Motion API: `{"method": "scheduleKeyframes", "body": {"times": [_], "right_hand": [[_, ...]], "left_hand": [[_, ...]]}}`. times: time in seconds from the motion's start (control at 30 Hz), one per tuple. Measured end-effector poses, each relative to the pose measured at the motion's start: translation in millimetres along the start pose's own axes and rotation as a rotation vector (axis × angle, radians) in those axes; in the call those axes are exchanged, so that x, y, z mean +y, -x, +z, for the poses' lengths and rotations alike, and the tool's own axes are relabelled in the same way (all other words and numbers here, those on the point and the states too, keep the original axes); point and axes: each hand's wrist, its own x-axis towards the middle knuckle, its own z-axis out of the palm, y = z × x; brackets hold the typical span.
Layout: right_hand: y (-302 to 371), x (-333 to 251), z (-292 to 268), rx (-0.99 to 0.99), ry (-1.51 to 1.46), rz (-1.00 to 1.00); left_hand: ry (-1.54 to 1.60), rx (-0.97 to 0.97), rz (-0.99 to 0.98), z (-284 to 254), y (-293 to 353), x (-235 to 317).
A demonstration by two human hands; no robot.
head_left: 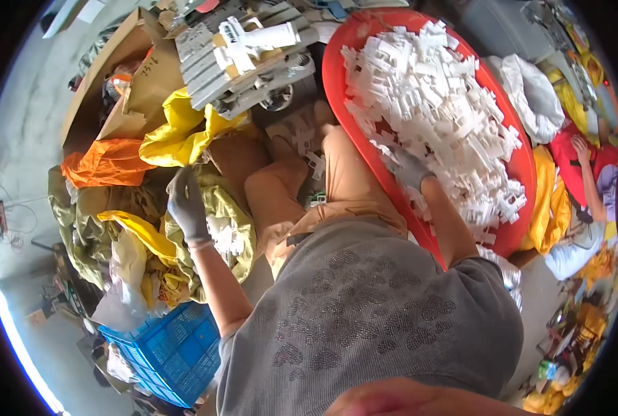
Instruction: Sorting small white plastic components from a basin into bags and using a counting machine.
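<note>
My right hand (410, 168), in a grey glove, reaches over the left rim of a red oval tub (338, 78). It touches the heap of white plastic parts (427, 90) in there. Its fingertips blend into the pieces, so I cannot make out a grip. My left hand (187, 206), also gloved, is raised beside an olive-green sack (234, 208). Its fingers point away from me, slightly bent and apart, with nothing visible in them. More white parts (226, 236) show in the sack's mouth, just right of my left wrist.
A grey slatted bench (212, 76) with one white part (253, 43) on top stands ahead. To the left are a cardboard box (143, 97), yellow cloth (177, 135), orange cloth (104, 163) and a blue crate (177, 350). Another person's hand (581, 148) shows far right.
</note>
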Motion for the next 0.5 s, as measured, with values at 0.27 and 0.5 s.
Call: {"method": "scheduleKeyframes", "body": {"times": [0.27, 0.5], "right_hand": [[21.2, -43.0, -51.6, 0.139, -0.692, 0.249], [-17.6, -108.6, -118.1, 0.406, -0.883, 0.035]], "left_hand": [[0.031, -0.076, 0.577, 52.0, -131.0, 100.7], [0.05, -0.252, 0.541, 77.6, -174.1, 87.0]]}}
